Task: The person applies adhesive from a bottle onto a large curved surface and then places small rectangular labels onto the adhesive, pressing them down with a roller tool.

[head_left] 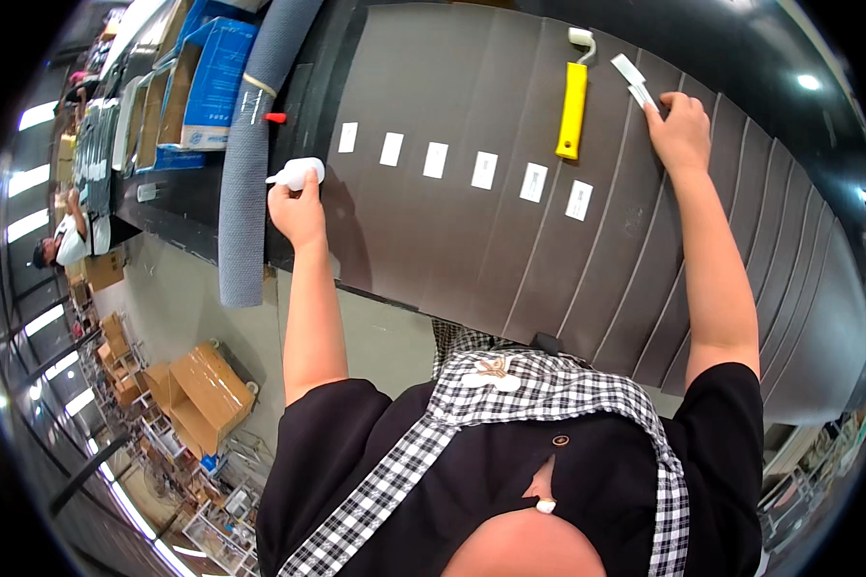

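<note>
My left hand is closed around a small white plastic bottle, its narrow tip pointing left, just past the left edge of the brown sheets. On the far right part of those overlapping brown sheets, my right hand pinches the near end of a white label strip. Another white label lies touching its far end. Several white labels run in a spaced row across the sheets between my hands. Beyond the row rests a small roller with a yellow handle and white head.
A blue-grey textured roll lies left of my left hand, with a small red piece beside it. Blue cardboard boxes stand farther left. An open carton sits on the floor. Another person is at the far left.
</note>
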A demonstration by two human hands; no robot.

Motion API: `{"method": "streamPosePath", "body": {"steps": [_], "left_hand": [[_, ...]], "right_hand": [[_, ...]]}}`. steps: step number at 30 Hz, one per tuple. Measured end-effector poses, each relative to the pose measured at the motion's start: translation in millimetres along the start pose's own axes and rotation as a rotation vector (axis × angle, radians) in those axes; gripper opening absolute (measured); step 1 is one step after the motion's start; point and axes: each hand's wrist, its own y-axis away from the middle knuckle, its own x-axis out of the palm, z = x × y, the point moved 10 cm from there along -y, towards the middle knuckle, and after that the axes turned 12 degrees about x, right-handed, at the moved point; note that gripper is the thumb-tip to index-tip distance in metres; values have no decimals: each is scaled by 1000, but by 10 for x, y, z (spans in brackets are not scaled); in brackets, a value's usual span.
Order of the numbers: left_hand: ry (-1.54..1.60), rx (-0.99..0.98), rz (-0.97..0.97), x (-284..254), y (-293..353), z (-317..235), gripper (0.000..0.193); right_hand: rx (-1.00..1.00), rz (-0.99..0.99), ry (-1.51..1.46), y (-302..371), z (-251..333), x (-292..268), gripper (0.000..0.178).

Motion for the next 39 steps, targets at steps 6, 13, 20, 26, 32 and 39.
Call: {"method": "streamPosePath", "body": {"steps": [6,13,20,26,32,39], "left_hand": [[-167,14,63,121,-27,307,32],[250,-113,97,322,234,639,51],[-37,-92,-123,-354,930,-402,74],[295,136,-74,-174,1125,-1386,53],[881,-37,705,836,1628,-2672,46],[987,-349,1347,1203,2661,-3222,21]], "right_hand": [[63,258,140,-263,-24,28,37],[242,369,77,-262,-158,115,42],[323,329,-9,-207,-258,45,37],[294,396,63,-217,-119,3,33],[-147,560,-538,706,99,-347,20],[-171,1061,-650,2334,-128,-499,10]]}}
